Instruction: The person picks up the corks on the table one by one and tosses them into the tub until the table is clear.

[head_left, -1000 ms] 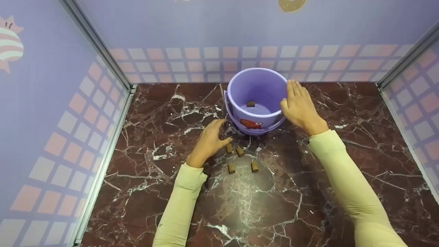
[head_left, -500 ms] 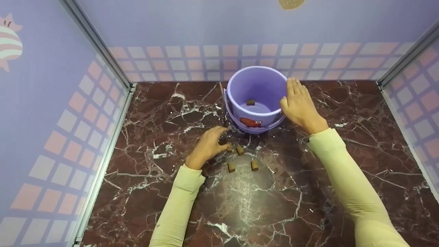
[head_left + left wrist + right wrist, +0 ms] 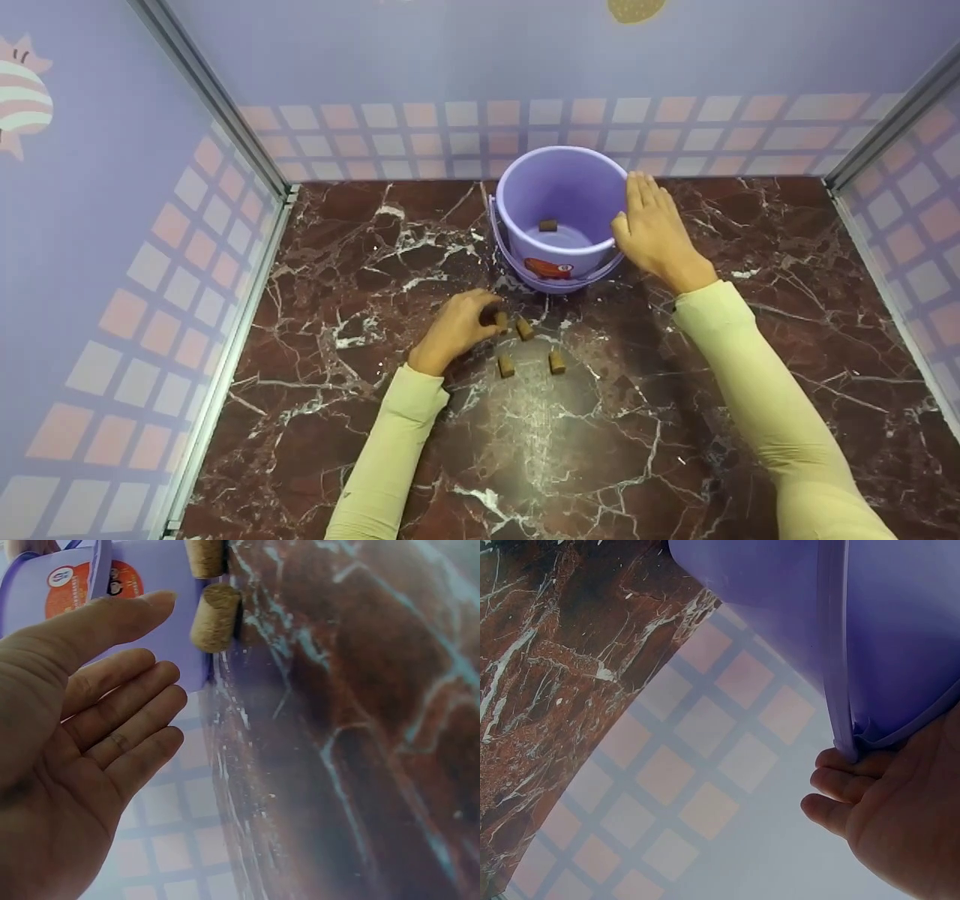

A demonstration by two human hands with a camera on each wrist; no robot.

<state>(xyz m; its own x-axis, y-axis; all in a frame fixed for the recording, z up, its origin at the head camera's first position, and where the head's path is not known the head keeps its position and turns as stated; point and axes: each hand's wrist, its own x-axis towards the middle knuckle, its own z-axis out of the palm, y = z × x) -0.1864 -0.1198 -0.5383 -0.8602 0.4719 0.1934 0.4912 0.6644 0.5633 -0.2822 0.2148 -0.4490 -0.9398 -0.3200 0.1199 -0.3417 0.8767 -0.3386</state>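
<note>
A purple bucket (image 3: 521, 225) stands upright near the back wall, its handle hanging down at the front. One cork (image 3: 548, 225) lies inside it. In the head view my left hand (image 3: 455, 330) is low over the table, thumb and fingers spread around another cork (image 3: 501, 320). The left wrist view shows the hand's fingers (image 3: 154, 701) straight, a little short of the nearest cork (image 3: 216, 619). My right hand (image 3: 658, 236) holds the bucket's right rim. In the right wrist view its fingers (image 3: 844, 784) lie by the handle's joint; the thumb is hidden.
More corks lie on the dark red marbled table: one (image 3: 524, 328) right of the left hand, one (image 3: 506, 366) nearer the front, and one (image 3: 556, 362) to the right. Lilac walls (image 3: 360, 60) with printed squares enclose the back and both sides.
My left hand has moved down toward the front, away from the bucket, and its thumb and fingers have come around the nearest cork. The right hand and bucket have stayed still.
</note>
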